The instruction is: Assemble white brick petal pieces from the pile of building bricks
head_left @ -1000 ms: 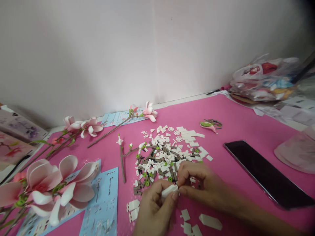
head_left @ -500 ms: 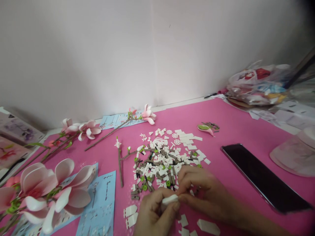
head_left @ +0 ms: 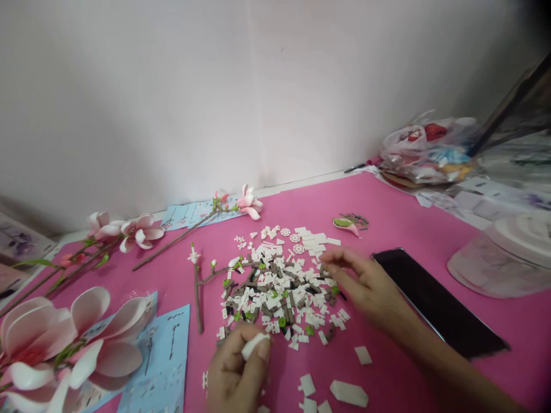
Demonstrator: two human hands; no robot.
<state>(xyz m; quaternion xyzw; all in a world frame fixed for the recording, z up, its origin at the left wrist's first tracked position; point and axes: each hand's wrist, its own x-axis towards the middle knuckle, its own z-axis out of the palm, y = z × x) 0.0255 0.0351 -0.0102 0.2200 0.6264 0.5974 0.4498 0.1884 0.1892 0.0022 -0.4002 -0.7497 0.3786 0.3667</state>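
At the bottom, my left hand (head_left: pixel 239 367) pinches a small white building-block piece (head_left: pixel 255 346) between thumb and fingers. My right hand (head_left: pixel 359 281) reaches over the right side of a pile of small white, brown and green building-block pieces (head_left: pixel 279 287). Its fingers are stretched out and slightly apart at the flat white pieces, with nothing visibly held. Left of the pile lies a brown toy branch (head_left: pixel 198 298) with a white bud stem. Several loose white plates, among them a long pointed one (head_left: pixel 349 393), lie near the front.
Assembled pink magnolia flowers (head_left: pixel 73 338) and blue instruction sheets (head_left: pixel 172 355) cover the left. A dark phone (head_left: pixel 439 301) and a translucent tub (head_left: pixel 499 258) stand at right, with plastic bags (head_left: pixel 430 149) behind. A small pink petal piece (head_left: pixel 346 226) lies beyond the pile.
My right hand has left the white piece and moved up and right to the pile. My left hand keeps the piece and sits slightly farther left. The view has shifted a little right.
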